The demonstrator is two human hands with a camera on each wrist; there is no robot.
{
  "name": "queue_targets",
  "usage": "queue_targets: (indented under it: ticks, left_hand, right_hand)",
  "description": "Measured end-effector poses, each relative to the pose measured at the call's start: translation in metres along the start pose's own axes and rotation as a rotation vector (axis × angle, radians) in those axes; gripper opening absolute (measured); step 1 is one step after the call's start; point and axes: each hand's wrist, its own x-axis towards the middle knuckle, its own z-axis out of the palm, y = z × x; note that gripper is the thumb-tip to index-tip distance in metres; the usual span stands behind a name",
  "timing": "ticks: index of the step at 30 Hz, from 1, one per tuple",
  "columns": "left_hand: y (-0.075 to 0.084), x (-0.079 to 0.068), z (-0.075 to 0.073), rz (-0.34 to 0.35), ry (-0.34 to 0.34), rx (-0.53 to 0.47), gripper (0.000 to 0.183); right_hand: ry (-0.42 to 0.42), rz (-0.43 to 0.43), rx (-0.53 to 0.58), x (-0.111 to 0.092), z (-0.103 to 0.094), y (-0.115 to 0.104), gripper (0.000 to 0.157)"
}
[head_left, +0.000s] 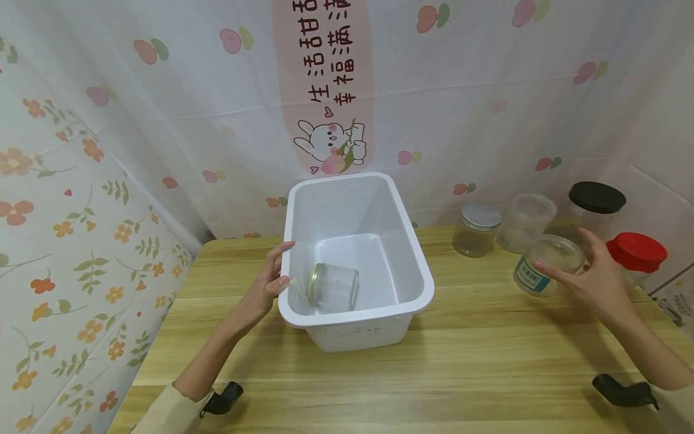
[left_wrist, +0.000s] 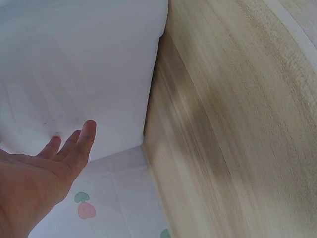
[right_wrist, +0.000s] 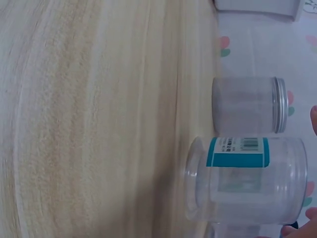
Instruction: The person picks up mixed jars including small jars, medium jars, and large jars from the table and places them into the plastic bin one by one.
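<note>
My left hand (head_left: 273,277) is at the left rim of a white plastic tub (head_left: 347,313), thumb and forefinger over the edge. In the left wrist view, its other fingers (left_wrist: 85,141) lie extended along the tub's outer wall. Inside the tub, a clear jar with a gold rim (head_left: 335,288) lies on its side. Over at the right, my right hand (head_left: 599,280) holds a clear jar with a teal label (head_left: 547,265) near its top, thumb at the near side and fingers at the far side. That jar tilts slightly in the head view.
Behind the held jar stand a clear jar with a silver lid (head_left: 477,230), a lidless-looking clear jar (head_left: 525,223), and a jar with a black lid (head_left: 596,198). A red-lidded jar (head_left: 637,251) is beside my right hand. The wooden table (head_left: 347,392) meets a patterned curtain (head_left: 461,120).
</note>
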Motion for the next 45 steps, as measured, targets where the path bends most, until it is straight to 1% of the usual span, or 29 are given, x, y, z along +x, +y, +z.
queue_targets:
  ticks: [6, 13, 18, 25, 28, 33, 38, 45]
  left_hand:
    - [0.0, 0.001, 0.0, 0.006, -0.001, 0.0, 0.062]
    - [0.0, 0.001, 0.001, 0.015, -0.004, -0.008, 0.061]
    - [0.0, 0.0, 0.0, 0.015, -0.003, -0.011, 0.061]
    - [0.0, 0.001, 0.0, 0.017, -0.006, -0.023, 0.062]
    - [0.0, 0.001, 0.0, 0.023, -0.007, -0.03, 0.062]
    - [0.0, 0.001, 0.001, 0.03, -0.011, -0.036, 0.063]
    - [-0.001, 0.001, 0.0, 0.018, -0.008, -0.027, 0.063]
    - [-0.001, 0.001, 0.0, 0.021, -0.01, -0.026, 0.062]
  right_hand:
    - [-0.01, 0.047, 0.042, 0.001, 0.003, 0.005, 0.107]
    - [-0.007, 0.072, 0.057, 0.003, 0.006, 0.012, 0.106]
    - [0.005, 0.094, 0.044, 0.006, 0.008, 0.016, 0.105]
    - [0.035, 0.082, 0.022, 0.009, 0.011, 0.02, 0.097]
    - [0.039, 0.077, 0.035, 0.009, 0.012, 0.021, 0.094]
    - [0.034, 0.089, 0.067, 0.009, 0.012, 0.02, 0.093]
    - [0.034, 0.097, 0.084, 0.008, 0.012, 0.02, 0.093]
    - [0.034, 0.087, 0.112, 0.008, 0.012, 0.023, 0.091]
